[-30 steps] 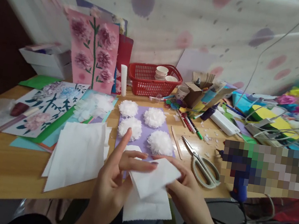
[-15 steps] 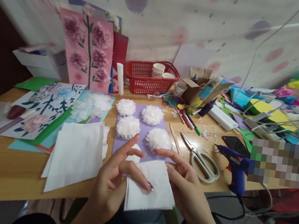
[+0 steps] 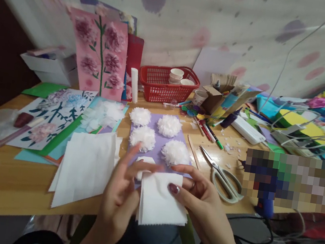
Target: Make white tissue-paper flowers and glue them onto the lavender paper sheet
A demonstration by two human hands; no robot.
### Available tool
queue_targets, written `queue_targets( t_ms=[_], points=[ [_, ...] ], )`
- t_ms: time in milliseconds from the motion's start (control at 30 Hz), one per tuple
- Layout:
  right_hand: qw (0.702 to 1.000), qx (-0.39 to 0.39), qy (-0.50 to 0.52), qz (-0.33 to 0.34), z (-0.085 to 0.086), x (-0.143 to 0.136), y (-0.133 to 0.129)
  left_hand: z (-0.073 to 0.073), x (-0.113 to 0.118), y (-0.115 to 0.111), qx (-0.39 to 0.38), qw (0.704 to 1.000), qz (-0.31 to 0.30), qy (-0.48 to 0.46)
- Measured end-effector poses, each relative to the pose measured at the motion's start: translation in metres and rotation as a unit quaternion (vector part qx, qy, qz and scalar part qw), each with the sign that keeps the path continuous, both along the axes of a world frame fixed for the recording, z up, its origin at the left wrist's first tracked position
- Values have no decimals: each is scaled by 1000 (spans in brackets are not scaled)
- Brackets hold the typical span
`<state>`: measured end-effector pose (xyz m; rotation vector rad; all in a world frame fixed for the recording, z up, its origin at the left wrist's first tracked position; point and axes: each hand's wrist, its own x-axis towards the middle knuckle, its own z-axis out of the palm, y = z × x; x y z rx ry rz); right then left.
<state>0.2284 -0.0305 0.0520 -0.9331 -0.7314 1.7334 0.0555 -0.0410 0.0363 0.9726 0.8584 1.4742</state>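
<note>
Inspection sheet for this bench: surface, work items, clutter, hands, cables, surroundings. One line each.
Surface: wooden table, crowded toward the back and right.
Work items: folded white paper in hand; white sheets stacked at left; four ruffled white flowers on a purple sheet.
Clutter: scissors, pens, red basket holding cups.
Right hand: thumb on top of the folded white paper, pinching it.
Left hand: blurred, at the paper's left edge; grip unclear.
Cables: black cord below the partly pixelated blue glue gun; white cables looping at right.
Surroundings: spotted white curtain behind; pink flower picture standing at left.

Four fluffy white paper flowers (image 3: 169, 126);
one layered white paper bundle (image 3: 162, 203); one pair of grey-handled metal scissors (image 3: 218, 170); one red plastic basket (image 3: 157, 92); one slim wooden stick (image 3: 194, 151)
</note>
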Motion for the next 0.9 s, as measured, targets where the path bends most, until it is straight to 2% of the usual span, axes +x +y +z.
queue_targets(
  t_ms=[100, 200, 267, 367, 500, 667, 800, 900],
  points=[
    [997, 15, 10, -75, -1, -4, -1, 2, 4, -6, -34, 995, 21, -95],
    [989, 63, 5, -130, -4, -9, -6, 1, 15, -14, -94, 987, -29, -129],
    [984, 87, -28, -156, -8, -11, -11, 1, 24, -17, -127, 982, -38, -132],
    [972, 125, -87, -178, -16, -11, -17, 3, 32, -16, -164, 979, -16, -117],
    [951, 184, -165, -184, -18, -7, -20, 9, 31, -14, -166, 982, 14, -92],
    [911, 246, -295, -148, -6, -4, -19, 20, 23, -19, -193, 980, -21, -44],
    [867, 261, -379, -189, -4, -9, -21, 25, 17, -24, -203, 977, -63, 28],
    [832, 277, -434, -208, -6, -13, -22, 25, 15, -24, -212, 973, -89, 32]
  ],
)
